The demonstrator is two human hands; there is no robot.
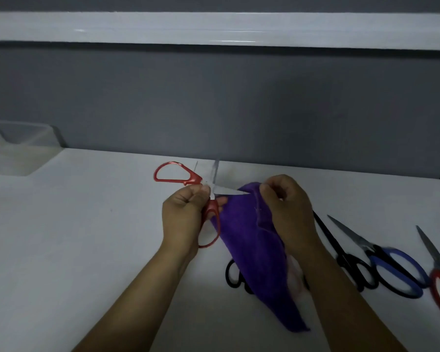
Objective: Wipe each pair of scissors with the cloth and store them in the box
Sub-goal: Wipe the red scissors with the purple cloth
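The left hand [183,214] grips the red-handled scissors [212,212], fingers curled round the lower handle just below the pivot and the thumb pressed near the joint. The scissors are held above the white table [87,224] with the blades spread wide, one pointing up and away and the other pointing right. Opening them this way probably exposes each blade's inner face, so it can be wiped on its own.

The right hand [290,209] pinches a fold of the purple cloth [247,237] round the far end of the rightward blade. Its fingertips are closed on the fabric with the steel inside, and the rest of the cloth hangs down to the table. Keeping the fabric between skin and edge looks like a guard against a cut.

Four more pairs wait on the right:
- black-handled scissors [228,274], partly under the cloth
- a second black pair [343,259]
- blue-handled scissors [348,230]
- another red-handled pair [428,250] at the frame's edge

The clear plastic box [28,135] stands well apart at the far left. Nothing shows inside it, so storage has likely not begun.
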